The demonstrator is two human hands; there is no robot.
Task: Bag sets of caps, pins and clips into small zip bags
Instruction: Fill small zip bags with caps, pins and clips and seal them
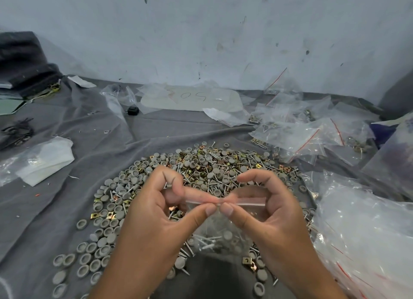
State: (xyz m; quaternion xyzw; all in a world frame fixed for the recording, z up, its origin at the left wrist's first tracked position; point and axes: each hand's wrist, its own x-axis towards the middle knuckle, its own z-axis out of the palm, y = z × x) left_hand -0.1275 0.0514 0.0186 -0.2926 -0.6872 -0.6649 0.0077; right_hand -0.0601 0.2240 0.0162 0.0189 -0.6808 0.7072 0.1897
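I'm pinching the small zip bag [220, 222] at its seal with both hands [156, 211]; if my thumbs slip, the pins [205, 243] hanging below could spill.

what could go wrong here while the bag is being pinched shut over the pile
1. Both hands, left hand and right hand, pinch only the middle of the small zip bag at its strip; the ends may stay unsealed, letting parts drop out.
2. The pins inside could poke through the thin plastic.
3. Anything spilled would land in the loose pile and the set would be short.
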